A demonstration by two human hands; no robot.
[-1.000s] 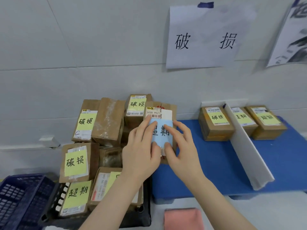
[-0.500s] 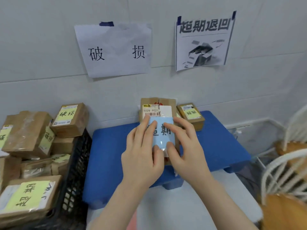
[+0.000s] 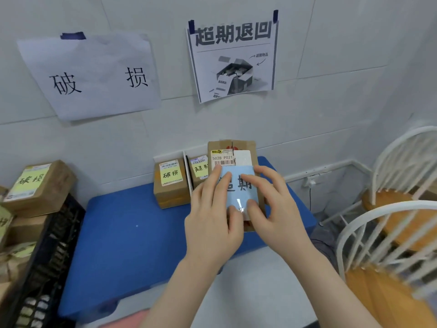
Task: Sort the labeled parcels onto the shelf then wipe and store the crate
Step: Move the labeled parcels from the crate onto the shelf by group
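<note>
Held parcel (image 3: 246,147): brown cardboard, upright, face toward the camera, over the right half of the blue shelf (image 3: 132,233). It carries a printed shipping label reading "502B P021" and, below that, a light-blue note handwritten 超期.
Left hand (image 3: 212,223): its grip is on the held parcel's left side – fingers lie across the blue note, thumb pressed near the note's lower edge.
Right hand (image 3: 276,209): its grip is on the parcel's right side, forefinger over the note, thumb low on the front, the other fingers spread at the right edge. Whether any reach behind cannot be told.
White divider (image 3: 188,171): stands on the back of the blue shelf, running toward the wall.
破损 parcel (image 3: 171,183): on the blue shelf at the back, just left of the divider, yellow note on top.
超期 parcel (image 3: 198,171): on the blue shelf just right of the divider, partly hidden behind the held parcel.
Black crate (image 3: 52,256): beside the blue shelf's left end, stacked with brown parcels – the top box (image 3: 37,185) bears a yellow 破损 note.
Wall signs: a handwritten 破损 sheet (image 3: 94,76) above the shelf's left half, a printed 超期退回 sheet (image 3: 233,58) above its right half.
White chairs (image 3: 390,209): past the blue shelf's right end, with wooden seats.
Pink cloth (image 3: 123,320): in front of the blue shelf, at the lower frame edge.
</note>
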